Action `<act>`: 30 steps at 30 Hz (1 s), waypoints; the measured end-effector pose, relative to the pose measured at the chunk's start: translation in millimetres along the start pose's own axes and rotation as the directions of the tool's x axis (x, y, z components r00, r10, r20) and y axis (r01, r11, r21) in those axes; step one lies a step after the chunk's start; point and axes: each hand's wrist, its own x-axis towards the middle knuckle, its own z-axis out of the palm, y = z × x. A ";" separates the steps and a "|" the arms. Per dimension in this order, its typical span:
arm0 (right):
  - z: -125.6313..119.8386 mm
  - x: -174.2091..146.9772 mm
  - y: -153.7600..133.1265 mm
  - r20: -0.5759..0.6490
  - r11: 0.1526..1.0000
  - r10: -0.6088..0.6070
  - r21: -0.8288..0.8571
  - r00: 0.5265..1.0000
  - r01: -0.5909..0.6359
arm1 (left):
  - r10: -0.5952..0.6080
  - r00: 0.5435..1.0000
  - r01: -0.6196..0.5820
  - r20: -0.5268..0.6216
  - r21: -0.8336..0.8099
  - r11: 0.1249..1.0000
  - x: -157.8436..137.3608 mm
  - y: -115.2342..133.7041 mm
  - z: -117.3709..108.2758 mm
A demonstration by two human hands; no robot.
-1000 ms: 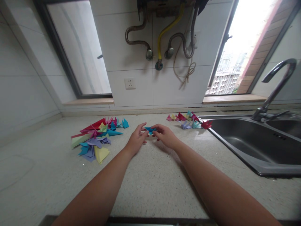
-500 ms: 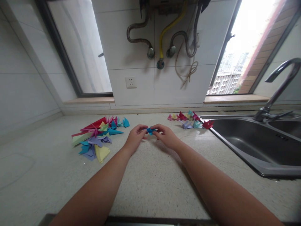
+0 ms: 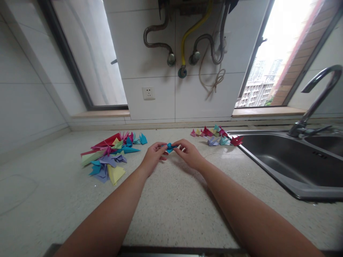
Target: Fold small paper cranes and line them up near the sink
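Between my hands, just above the pale counter (image 3: 166, 207), is a small blue origami paper crane (image 3: 169, 147). My left hand (image 3: 154, 156) pinches one end of it with thumb and fingertips. On the opposite end, my right hand (image 3: 187, 153) has its thumb and forefinger closed. Fingers cover both tips of the paper. To the left lies a loose pile of folded paper (image 3: 107, 157) in red, pink, green, blue, purple and yellow. Off to the right stand several small opened paper cranes (image 3: 213, 141), with a red crane (image 3: 236, 140) at the sink's edge.
A steel sink (image 3: 278, 160) with a curved faucet (image 3: 321, 80) fills the right side. Behind the counter rises a tiled wall with a socket (image 3: 148, 93), metal hoses (image 3: 158, 45) and a yellow pipe (image 3: 190, 30). Windows flank it.
The blue crane has been tilted and spread between my fingers, so its middle looks fuller. Both hands stay almost in place, and the view shifts slightly.
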 end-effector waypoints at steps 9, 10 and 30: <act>-3.1 -0.1 -2.5 0.013 0.984 -0.078 -0.159 0.997 0.079 | 0.007 0.999 -0.007 -0.041 0.000 1.000 1.5 1.0 -0.4; -3.4 -0.3 -2.8 0.021 0.981 -0.082 -0.172 0.996 0.084 | 0.008 0.999 -0.008 -0.044 -0.002 1.000 1.7 0.8 -0.3; -4.9 -1.4 -13.1 0.012 0.954 -0.167 -0.250 0.986 0.165 | 0.061 0.991 -0.074 -0.119 -0.109 0.991 -2.8 12.9 1.2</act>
